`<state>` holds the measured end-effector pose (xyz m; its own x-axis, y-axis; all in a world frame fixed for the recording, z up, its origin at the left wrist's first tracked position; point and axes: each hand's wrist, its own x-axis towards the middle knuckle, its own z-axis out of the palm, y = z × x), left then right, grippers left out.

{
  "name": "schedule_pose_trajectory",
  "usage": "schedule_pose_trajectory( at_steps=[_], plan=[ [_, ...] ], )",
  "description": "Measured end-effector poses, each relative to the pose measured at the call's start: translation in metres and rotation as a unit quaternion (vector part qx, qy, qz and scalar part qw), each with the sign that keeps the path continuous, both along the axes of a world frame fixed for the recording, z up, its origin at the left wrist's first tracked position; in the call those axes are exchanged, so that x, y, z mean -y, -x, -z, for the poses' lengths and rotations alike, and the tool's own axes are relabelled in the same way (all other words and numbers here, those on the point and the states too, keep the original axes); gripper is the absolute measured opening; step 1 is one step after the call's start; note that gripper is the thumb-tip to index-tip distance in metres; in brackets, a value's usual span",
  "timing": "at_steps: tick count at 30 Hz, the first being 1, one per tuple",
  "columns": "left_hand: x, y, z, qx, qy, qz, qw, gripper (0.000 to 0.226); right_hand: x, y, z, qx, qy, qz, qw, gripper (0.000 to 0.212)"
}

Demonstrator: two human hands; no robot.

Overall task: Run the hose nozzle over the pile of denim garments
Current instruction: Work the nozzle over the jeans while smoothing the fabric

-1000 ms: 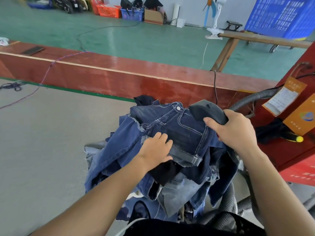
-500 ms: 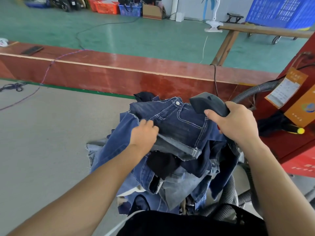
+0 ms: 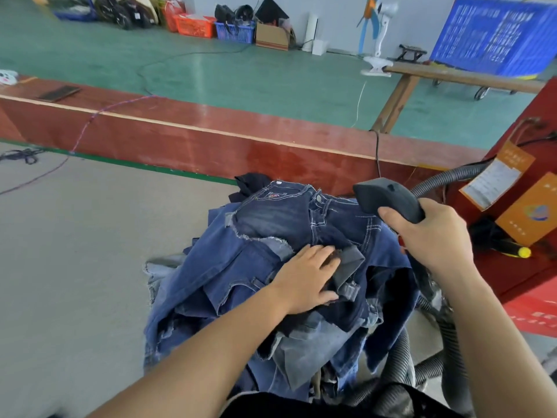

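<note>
Grey surface [image 3: 75, 267] carries 1 pile of denim garments [image 3: 256, 267], heaped at centre-right w/ dark blue jeans on top, waistband toward the far red board wall [image 3: 211, 146], lighter denim pieces underneath at the near side; exact garment count can't tell, too tangled. Red machine [image 3: 527, 282] stands just right of the pile, w/ 2 orange tags on its face. 1 grey ribbed hose [image 3: 446, 179] runs from the machine side to the nozzle; more ribbed hose loops lie at the lower right beside the pile, can't tell if same run. 1 dark hose nozzle [image 3: 385, 199] sits at the pile's far right edge, above the jeans' waistband area, long axis roughly left-right, tip pointing left, hose end to the right. Right hand [image 3: 431, 233] wraps the nozzle's rear end, fingers curled round it, so nozzle sticks out left/forward of the hand. Left hand [image 3: 307, 276] lies flat on top of the pile, fingers straight and spread, pressing the denim next to a grey folded cuff, near and to the left of the nozzle, not touching it.
</note>
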<state>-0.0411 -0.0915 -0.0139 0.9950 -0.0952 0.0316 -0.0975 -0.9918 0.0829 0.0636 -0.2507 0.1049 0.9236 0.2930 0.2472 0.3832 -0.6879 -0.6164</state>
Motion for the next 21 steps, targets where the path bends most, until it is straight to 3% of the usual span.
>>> schedule_pose_trajectory(
  at_steps=[3, 6, 8, 10, 13, 17, 21],
  plan=[
    [-0.005, 0.009, 0.001, 0.15, 0.151, -0.077, 0.974, 0.038, 0.0, 0.001, 0.001, -0.003, 0.018, -0.019, 1.0, 0.037],
    [-0.003, 0.011, -0.003, 0.215, 0.188, -0.128, 0.95, 0.026, -0.003, 0.004, 0.001, -0.015, 0.033, -0.037, 0.999, 0.035],
    [0.01, 0.008, 0.004, 0.226, 0.158, -0.106, 0.955, 0.028, -0.006, 0.006, 0.003, -0.022, 0.046, -0.05, 0.997, 0.035],
    [0.03, 0.004, 0.006, 0.158, 0.16, -0.122, 0.967, 0.053, -0.009, 0.008, 0.004, -0.022, 0.058, -0.063, 0.996, 0.035],
    [0.043, -0.005, 0.011, 0.026, 0.187, -0.237, 0.953, 0.084, -0.011, 0.008, 0.004, -0.015, 0.065, -0.068, 0.995, 0.035],
    [0.033, -0.012, 0.02, -0.082, 0.101, -0.257, 0.958, 0.089, -0.008, 0.008, 0.004, -0.018, 0.069, -0.067, 0.995, 0.036],
    [0.001, -0.002, 0.025, -0.071, -0.004, -0.222, 0.972, 0.082, -0.004, 0.008, 0.005, -0.029, 0.08, -0.066, 0.994, 0.039]
  ],
)
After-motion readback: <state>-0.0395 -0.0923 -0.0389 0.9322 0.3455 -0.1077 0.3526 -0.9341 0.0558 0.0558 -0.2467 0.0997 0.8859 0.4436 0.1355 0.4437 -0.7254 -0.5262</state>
